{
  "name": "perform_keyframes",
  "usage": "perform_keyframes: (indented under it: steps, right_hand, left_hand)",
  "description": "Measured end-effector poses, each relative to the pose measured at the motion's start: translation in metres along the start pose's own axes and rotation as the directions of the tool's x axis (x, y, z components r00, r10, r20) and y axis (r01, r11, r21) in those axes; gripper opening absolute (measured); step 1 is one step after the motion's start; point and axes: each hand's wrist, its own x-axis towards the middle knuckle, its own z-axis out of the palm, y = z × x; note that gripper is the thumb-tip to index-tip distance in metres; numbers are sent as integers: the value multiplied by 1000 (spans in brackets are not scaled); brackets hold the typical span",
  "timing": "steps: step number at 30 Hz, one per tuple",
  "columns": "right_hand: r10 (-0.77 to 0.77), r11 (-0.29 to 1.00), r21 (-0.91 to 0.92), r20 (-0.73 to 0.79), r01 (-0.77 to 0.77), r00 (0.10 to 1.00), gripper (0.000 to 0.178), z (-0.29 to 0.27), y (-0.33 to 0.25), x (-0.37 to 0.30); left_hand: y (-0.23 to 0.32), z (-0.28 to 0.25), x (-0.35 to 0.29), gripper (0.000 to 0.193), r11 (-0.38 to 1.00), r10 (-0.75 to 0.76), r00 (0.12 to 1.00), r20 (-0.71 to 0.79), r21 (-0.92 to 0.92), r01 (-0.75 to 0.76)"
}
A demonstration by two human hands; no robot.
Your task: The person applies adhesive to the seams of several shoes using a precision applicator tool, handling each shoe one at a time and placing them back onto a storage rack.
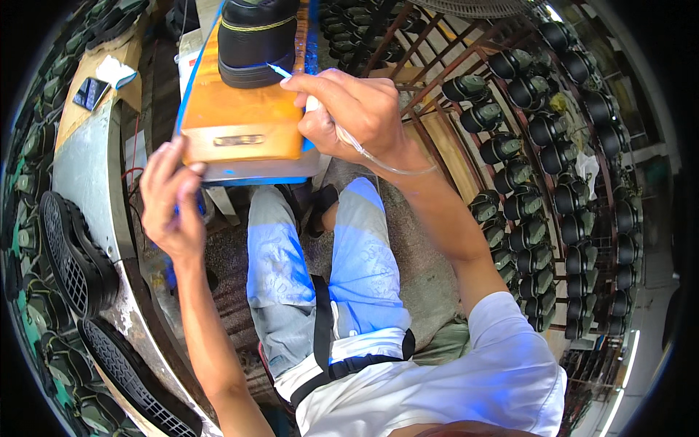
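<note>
A black shoe point(256, 44) with a yellow stitch line stands on an orange block point(247, 120) with a blue-edged base, its rear end toward me. My right hand point(357, 113) is closed around a white pen-shaped tool point(312, 103). The tool's thin pale tip meets the lower edge of the shoe's upper, just above the sole. A clear thin tube point(371, 159) trails from it over my wrist. Beside the near left corner of the block is my left hand point(173, 200), fingers apart and slightly blurred, fingertips at the block's side. It holds nothing.
On the left a metal-topped bench point(87, 156) carries loose black soles point(73, 247), a phone point(91, 93) and a crumpled white cloth or paper point(115, 71). Racks of black shoes point(535, 197) fill the right side. More shoes line the far left edge. My knees are below the block.
</note>
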Motion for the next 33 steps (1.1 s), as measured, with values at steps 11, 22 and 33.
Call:
perform_keyframes:
  steps: [11, 22, 33]
  right_hand:
    - [-2, 1000, 28, -152, 6, 988, 21, 69, 19, 12]
    - [52, 984, -160, -196, -85, 979, 22, 48, 47, -7]
    - [265, 923, -246, -156, -297, 952, 19, -42, 50, -25]
  left_hand:
    - [-43, -9, 51, 72, 836, -548, 836, -3, -22, 548]
    - [-94, 3, 63, 60, 857, -481, 875, -45, 184, 481]
    - [-149, -3, 86, 57, 860, -501, 848, 173, -11, 510]
